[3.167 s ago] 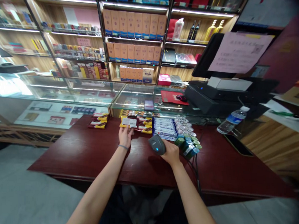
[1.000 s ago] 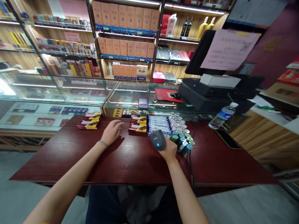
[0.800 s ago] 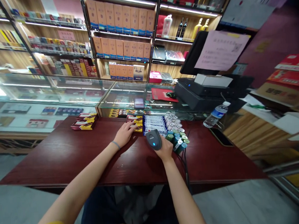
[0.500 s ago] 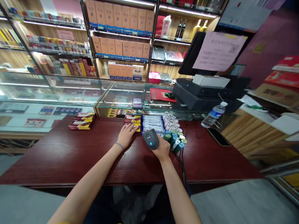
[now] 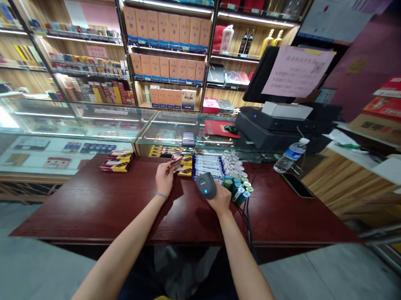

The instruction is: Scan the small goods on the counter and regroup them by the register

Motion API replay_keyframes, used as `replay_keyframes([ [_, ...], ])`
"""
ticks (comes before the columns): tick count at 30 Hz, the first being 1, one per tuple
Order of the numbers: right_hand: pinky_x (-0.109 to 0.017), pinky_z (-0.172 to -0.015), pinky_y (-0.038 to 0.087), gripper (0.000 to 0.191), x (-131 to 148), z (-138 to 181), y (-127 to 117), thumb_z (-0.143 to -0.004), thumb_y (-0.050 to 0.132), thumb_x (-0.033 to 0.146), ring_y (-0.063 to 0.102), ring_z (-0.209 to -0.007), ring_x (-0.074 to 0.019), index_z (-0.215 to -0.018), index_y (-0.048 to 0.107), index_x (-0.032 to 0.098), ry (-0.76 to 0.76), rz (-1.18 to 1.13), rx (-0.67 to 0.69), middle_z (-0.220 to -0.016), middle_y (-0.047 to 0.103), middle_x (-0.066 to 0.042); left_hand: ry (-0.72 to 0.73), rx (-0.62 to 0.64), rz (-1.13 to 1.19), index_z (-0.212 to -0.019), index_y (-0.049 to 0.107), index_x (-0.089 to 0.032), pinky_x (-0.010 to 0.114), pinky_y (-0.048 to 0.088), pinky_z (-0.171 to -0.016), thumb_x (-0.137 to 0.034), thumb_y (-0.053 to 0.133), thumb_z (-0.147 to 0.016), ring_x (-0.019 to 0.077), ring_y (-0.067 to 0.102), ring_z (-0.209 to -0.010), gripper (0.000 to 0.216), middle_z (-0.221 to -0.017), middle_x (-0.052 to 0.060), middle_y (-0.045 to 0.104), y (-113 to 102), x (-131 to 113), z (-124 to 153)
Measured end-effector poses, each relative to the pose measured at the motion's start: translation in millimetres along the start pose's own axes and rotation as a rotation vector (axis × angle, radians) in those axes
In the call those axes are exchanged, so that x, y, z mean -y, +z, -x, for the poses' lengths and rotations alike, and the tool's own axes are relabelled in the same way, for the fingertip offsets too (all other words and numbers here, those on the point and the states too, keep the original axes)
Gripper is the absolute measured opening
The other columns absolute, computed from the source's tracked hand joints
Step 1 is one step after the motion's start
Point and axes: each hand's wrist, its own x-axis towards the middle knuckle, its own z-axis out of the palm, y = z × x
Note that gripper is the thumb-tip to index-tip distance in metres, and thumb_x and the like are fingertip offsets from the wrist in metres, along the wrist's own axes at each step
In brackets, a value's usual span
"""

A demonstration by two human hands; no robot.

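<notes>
My left hand [image 5: 164, 178] pinches a chocolate bar [image 5: 174, 162] in a red and yellow wrapper, lifted just over the table. Beside it lies a small stack of like chocolate bars [image 5: 187, 165]. My right hand [image 5: 220, 198] grips a dark grey barcode scanner [image 5: 205, 185] with a blue light lit, its head towards the stacks. Blue-and-white wrapped sticks [image 5: 208, 166] lie in a row past the scanner. Green and blue rolls [image 5: 238, 187] and silvery-ended rolls [image 5: 233, 162] are grouped to their right. Another pile of chocolate bars [image 5: 118, 161] rests at the table's left.
The dark red table [image 5: 130, 212] meets a glass display case [image 5: 172, 122]. A water bottle [image 5: 291, 156] and a phone [image 5: 297, 185] lie to the right, below a black register [image 5: 263, 126] with a monitor [image 5: 260, 73]. Black cables [image 5: 247, 221] hang over the front edge.
My left hand has picked a chocolate bar off the stack and drawn it slightly left, tilting it up. My right hand holds the scanner in nearly the same place. The view has shifted slightly.
</notes>
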Motion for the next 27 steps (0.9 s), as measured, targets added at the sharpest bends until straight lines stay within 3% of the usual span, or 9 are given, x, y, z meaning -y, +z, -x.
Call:
replay_keyframes([
  [4, -0.029, -0.066, 0.052, 0.038, -0.6, 0.5, 0.2, -0.082, 0.057, 0.035, 0.069, -0.071, -0.0209, -0.112, 0.062, 0.014, -0.018, 0.011, 0.025, -0.086, 0.072, -0.010, -0.319, -0.120, 0.435, -0.107, 0.065, -0.023, 0.036, 0.052, -0.089, -0.031, 0.074, -0.077, 0.0198, 0.064, -0.094, 0.032, -0.103, 0.005, 0.066, -1.1, 7.1, 2.1],
  [8, -0.028, -0.065, 0.051, 0.035, 0.2, -0.3, 0.5, -0.081, 0.058, 0.035, 0.069, -0.070, -0.0204, -0.109, 0.062, 0.015, -0.040, 0.029, 0.038, -0.087, 0.073, -0.009, -0.546, -0.136, 0.741, -0.102, 0.059, -0.024, 0.038, 0.054, -0.089, -0.028, 0.079, -0.072, 0.0171, 0.065, -0.097, 0.036, -0.110, 0.003, 0.065, -4.3, 17.8, 5.9],
  [15, -0.027, -0.064, 0.049, 0.040, 3.7, -2.5, -1.5, -0.080, 0.058, 0.034, 0.069, -0.069, -0.0205, -0.114, 0.061, 0.013, -0.065, 0.020, 0.134, -0.083, 0.073, -0.008, -0.602, -0.159, 0.843, -0.096, 0.056, -0.023, 0.042, 0.051, -0.098, -0.026, 0.077, -0.075, 0.0115, 0.065, -0.090, 0.029, -0.097, 0.000, 0.066, -9.3, 32.8, 5.6],
  [24, -0.027, -0.061, 0.045, 0.047, 16.5, -7.3, -4.1, -0.079, 0.058, 0.038, 0.067, -0.066, -0.0192, -0.117, 0.061, 0.011, -0.179, 0.025, 0.259, -0.075, 0.071, -0.007, -0.595, -0.131, 0.844, -0.098, 0.055, -0.025, 0.043, 0.050, -0.099, -0.025, 0.075, -0.075, 0.0096, 0.064, -0.086, 0.030, -0.099, -0.002, 0.065, -9.8, 42.0, 3.6],
  [27, -0.026, -0.059, 0.042, 0.041, 18.1, -7.9, -4.1, -0.078, 0.057, 0.036, 0.066, -0.064, -0.0183, -0.111, 0.062, 0.012, -0.212, 0.014, 0.284, -0.073, 0.070, -0.005, -0.621, -0.159, 0.857, -0.098, 0.055, -0.025, 0.042, 0.050, -0.099, -0.023, 0.075, -0.076, 0.0098, 0.064, -0.086, 0.029, -0.099, -0.002, 0.065, -9.0, 39.0, 2.9],
])
